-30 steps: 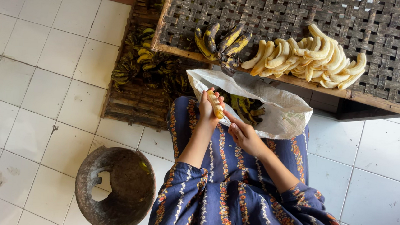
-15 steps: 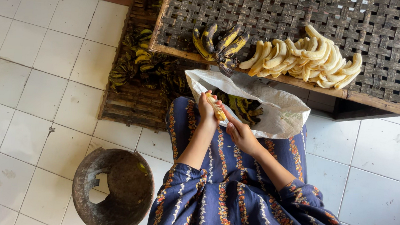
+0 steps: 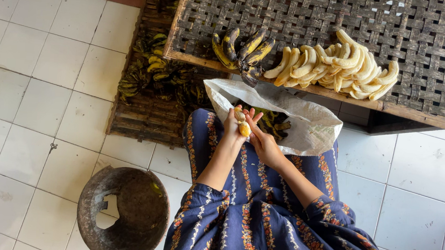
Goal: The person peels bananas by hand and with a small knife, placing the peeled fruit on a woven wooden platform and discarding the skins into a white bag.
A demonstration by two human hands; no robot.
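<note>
My left hand [image 3: 233,124] holds a small yellow banana [image 3: 242,123] upright over my lap. My right hand [image 3: 264,144] pinches the banana's peel from the right side. Just beyond my hands lies an open white sack [image 3: 307,121] with banana peels [image 3: 274,124] inside. On the woven bamboo table [image 3: 425,40] above rests a pile of peeled pale bananas [image 3: 338,65] and, left of it, a bunch of unpeeled dark-yellow bananas [image 3: 241,50].
A wooden crate [image 3: 144,113] with more banana bunches [image 3: 158,72] sits on the white tiled floor [image 3: 40,89] at the left of the sack. A broken dark round pot [image 3: 123,212] stands by my left knee. My lap is covered by a blue patterned dress [image 3: 257,223].
My hands have stayed together on the banana, with only a slight shift of the fingers on the peel.
</note>
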